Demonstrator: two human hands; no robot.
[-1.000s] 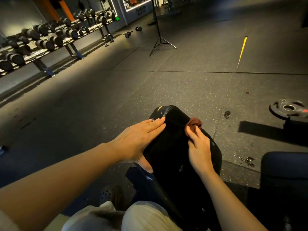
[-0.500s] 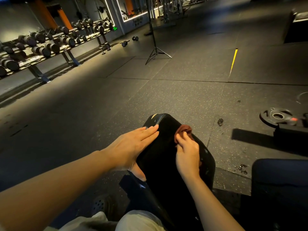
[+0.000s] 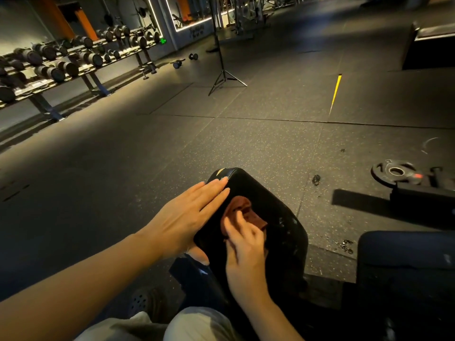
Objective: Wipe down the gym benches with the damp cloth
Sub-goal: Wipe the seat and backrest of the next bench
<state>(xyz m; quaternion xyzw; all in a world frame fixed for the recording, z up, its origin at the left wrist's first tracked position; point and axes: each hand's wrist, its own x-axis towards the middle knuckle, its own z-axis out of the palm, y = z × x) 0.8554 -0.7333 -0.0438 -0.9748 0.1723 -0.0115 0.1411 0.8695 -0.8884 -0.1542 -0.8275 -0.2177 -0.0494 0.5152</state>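
On the black bench pad (image 3: pixel 266 200) low in the middle of the view, both bare forearms reach forward from the bottom edge. The left hand (image 3: pixel 187 220) lies flat along the pad's left side, its 4 fingers straight and together pointing toward the far end, the thumb tucked down beside the pad's edge; it grips nothing. The right hand (image 3: pixel 243 252), slightly blurred, sits on top of the pad just beside the left, fingers bent and pressing down on a reddish-brown cloth (image 3: pixel 246 212) bunched beneath the fingertips. A weight plate (image 3: pixel 394 173) lies on the floor to the right, well apart from the pad.
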